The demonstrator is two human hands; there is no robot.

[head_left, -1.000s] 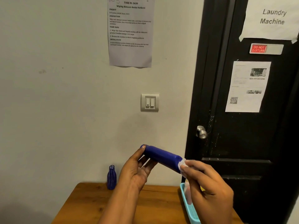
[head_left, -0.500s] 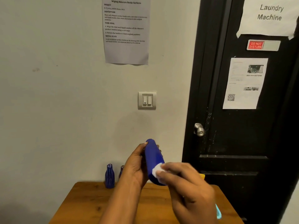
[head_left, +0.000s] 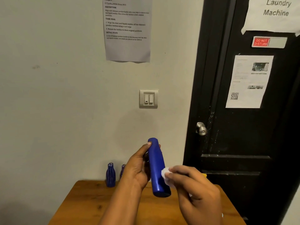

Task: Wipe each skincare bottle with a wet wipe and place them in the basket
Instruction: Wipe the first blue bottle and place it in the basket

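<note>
A tall blue bottle (head_left: 156,166) stands nearly upright in the air above the table, its flat end down. My left hand (head_left: 138,168) grips its upper part from the left. My right hand (head_left: 193,190) pinches a small white wet wipe (head_left: 165,173) and presses it on the bottle's lower right side. Two small dark blue bottles stand at the table's back by the wall: one (head_left: 110,175) in full view, the other (head_left: 123,169) half hidden behind my left hand. The basket is hidden behind my right hand.
The wooden table (head_left: 90,205) fills the bottom of the view against a grey wall. A black door with a metal knob (head_left: 201,128) is at the right. A yellow object (head_left: 204,175) peeks out behind my right hand.
The bottle went from lying slanted to nearly upright. My right hand slid the wipe from the bottle's end along its side. The view shifted, and the basket passed behind my right hand.
</note>
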